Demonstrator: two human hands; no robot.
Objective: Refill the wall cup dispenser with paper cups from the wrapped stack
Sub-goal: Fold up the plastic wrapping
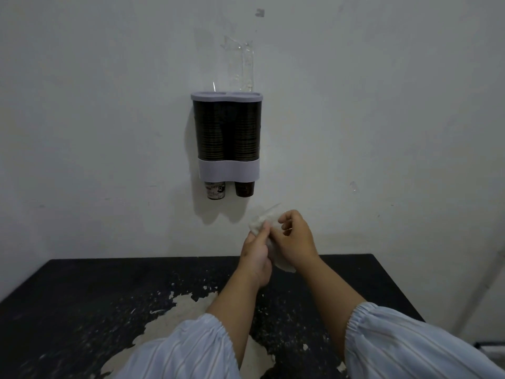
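Observation:
The wall cup dispenser (pixel 228 138) hangs on the white wall, a dark twin tube with a grey lid and grey lower band. Both tubes look filled with stacked cups. A printed cup (pixel 215 190) pokes out of the left outlet and a dark cup (pixel 244 189) out of the right. Below and to the right, my left hand (pixel 256 255) and my right hand (pixel 295 239) both grip a crumpled clear plastic wrapper (pixel 263 218) just above the table's far edge. No loose stack of cups is in view.
A black table (pixel 109 302) with worn, peeling paint stands against the wall below the dispenser. Clear tape strips (pixel 241 64) stick to the wall above the dispenser. A pale pipe or frame (pixel 492 272) runs down at the far right.

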